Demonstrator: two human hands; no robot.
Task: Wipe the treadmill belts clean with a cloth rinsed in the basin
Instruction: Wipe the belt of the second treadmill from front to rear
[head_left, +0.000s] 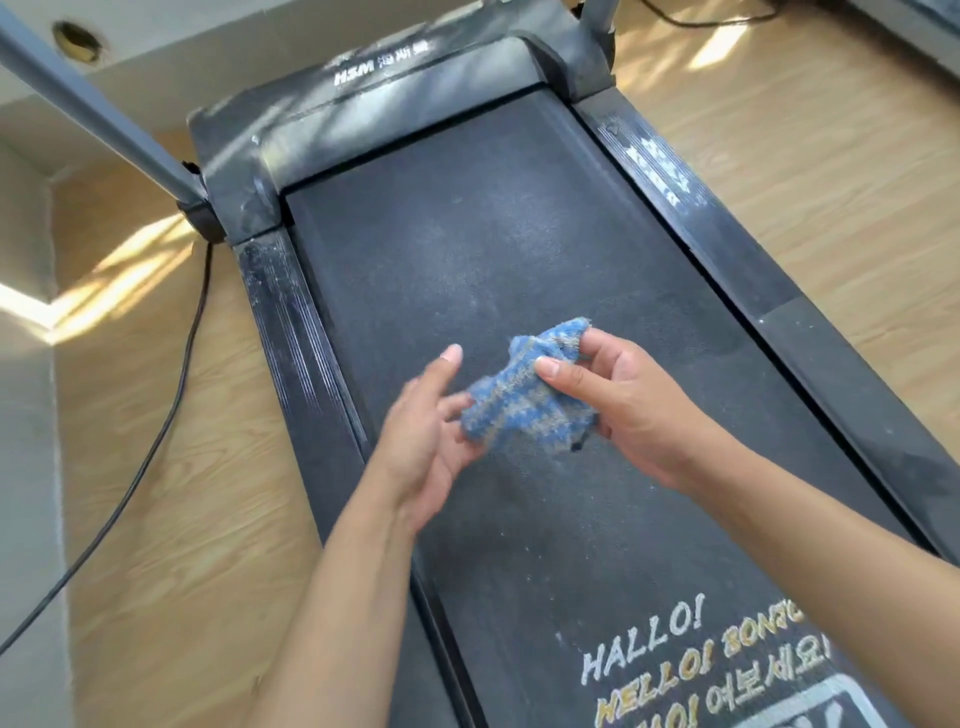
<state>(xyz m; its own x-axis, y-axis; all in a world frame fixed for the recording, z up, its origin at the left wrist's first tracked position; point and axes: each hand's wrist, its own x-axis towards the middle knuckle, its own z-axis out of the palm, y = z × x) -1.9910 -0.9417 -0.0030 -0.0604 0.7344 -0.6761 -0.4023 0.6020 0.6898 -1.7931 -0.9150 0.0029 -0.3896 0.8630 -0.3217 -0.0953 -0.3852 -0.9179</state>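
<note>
A crumpled blue cloth with grey flecks (524, 400) is held above the middle of the dusty black treadmill belt (467, 234). My right hand (618, 410) pinches its right side, thumb on top and fingers curled behind it. My left hand (431, 436) supports the cloth's lower left edge, its fingers reaching under the fabric and its thumb pointing up free. The belt carries pale dust marks and printed greetings (675, 660) near the bottom of the view. No basin is in view.
Dusty side rails (291, 332) run along both edges of the belt, with the motor cover (415, 88) at the far end. A grey upright bar (93, 109) rises at the left. A black power cable (171, 395) trails over the wooden floor (831, 156).
</note>
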